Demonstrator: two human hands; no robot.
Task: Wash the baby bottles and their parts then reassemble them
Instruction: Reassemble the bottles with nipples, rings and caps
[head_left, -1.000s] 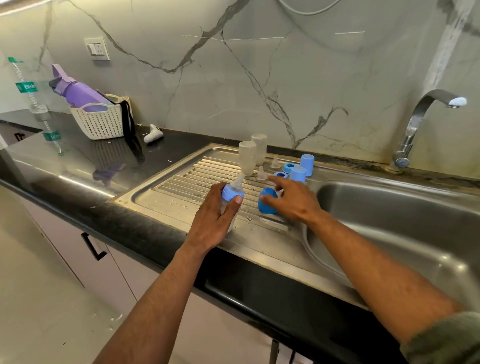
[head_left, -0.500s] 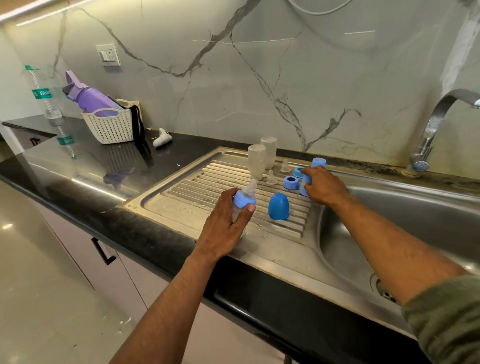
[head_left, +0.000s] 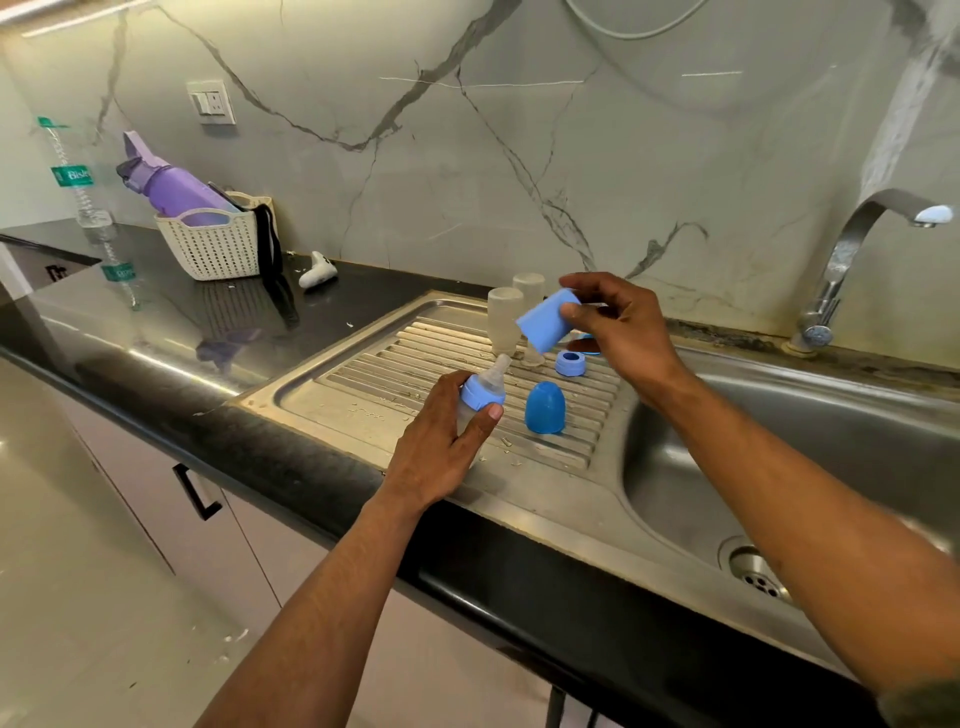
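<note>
- Left hand (head_left: 441, 447) grips a baby bottle (head_left: 480, 397) with nipple fitted, held over the ribbed drainboard (head_left: 395, 379)
- Right hand (head_left: 623, 325) pinches a light blue cap (head_left: 545, 321) above the bottle
- A darker blue dome cap (head_left: 544, 408), a blue ring (head_left: 570, 362) and two upturned bottles (head_left: 504, 319) stand on the drainboard

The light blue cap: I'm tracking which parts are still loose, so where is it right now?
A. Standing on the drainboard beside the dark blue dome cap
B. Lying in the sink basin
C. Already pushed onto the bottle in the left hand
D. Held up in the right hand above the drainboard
D. The right hand pinches the light blue cap in the air above the drainboard, apart from the bottle that the left hand grips.
</note>
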